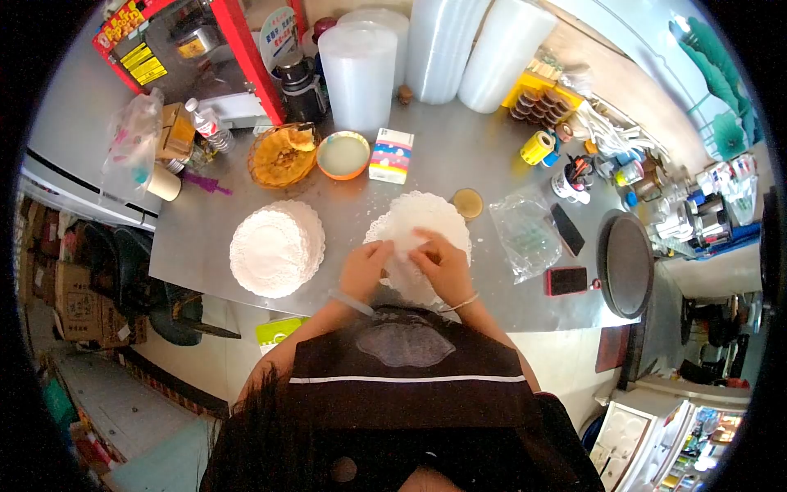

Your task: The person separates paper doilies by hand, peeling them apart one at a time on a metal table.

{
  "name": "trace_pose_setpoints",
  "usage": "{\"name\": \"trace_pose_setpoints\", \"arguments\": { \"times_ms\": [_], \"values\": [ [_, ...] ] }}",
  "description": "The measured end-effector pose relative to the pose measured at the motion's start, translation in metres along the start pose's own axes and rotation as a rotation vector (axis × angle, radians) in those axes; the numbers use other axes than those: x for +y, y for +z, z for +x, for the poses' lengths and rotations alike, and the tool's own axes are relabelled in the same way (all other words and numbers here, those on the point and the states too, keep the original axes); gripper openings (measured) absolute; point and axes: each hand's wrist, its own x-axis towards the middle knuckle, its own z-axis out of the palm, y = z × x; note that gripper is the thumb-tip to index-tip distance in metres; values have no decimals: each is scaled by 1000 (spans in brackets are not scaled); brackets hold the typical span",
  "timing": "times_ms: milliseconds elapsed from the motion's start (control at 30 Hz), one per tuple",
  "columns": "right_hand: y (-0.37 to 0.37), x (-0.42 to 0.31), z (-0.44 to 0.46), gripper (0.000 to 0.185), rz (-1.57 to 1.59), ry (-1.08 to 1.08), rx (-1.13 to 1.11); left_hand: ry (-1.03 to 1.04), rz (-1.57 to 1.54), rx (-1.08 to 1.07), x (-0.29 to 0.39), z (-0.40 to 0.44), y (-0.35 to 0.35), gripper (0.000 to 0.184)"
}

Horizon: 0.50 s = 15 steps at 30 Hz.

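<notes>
My left hand (366, 266) and my right hand (443, 264) are close together over a pile of white paper doilies (420, 209) with lacy edges. The fingers of both hands are pinched on a thin white paper doily (402, 239) between them; its outline is blurred against the pile below. Left of my hands stands a taller, neat stack of white doilies (277, 248). A small round tan lid or jar (467, 203) touches or nearly touches the pile's far right edge.
Behind the stacks are a wicker basket (282, 156), an orange-rimmed bowl (343, 156) and a tissue box (392, 157). Tall columns of plastic cups (357, 78) line the back. To the right lie a clear plastic bag (525, 234), a phone (566, 281) and a dark round plate (626, 264).
</notes>
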Motion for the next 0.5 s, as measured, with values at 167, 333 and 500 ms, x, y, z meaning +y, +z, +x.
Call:
{"name": "trace_pose_setpoints", "arguments": {
  "times_ms": [167,333,500],
  "values": [
    [-25,-4,7,26,-552,-394,309,-63,-163,123,15,-8,-4,35],
    [-2,-10,2,20,-465,-529,65,108,204,121,27,-15,1,32],
    [10,-15,1,19,-211,-291,-36,257,334,112,28,-21,2,34]
  ]
}}
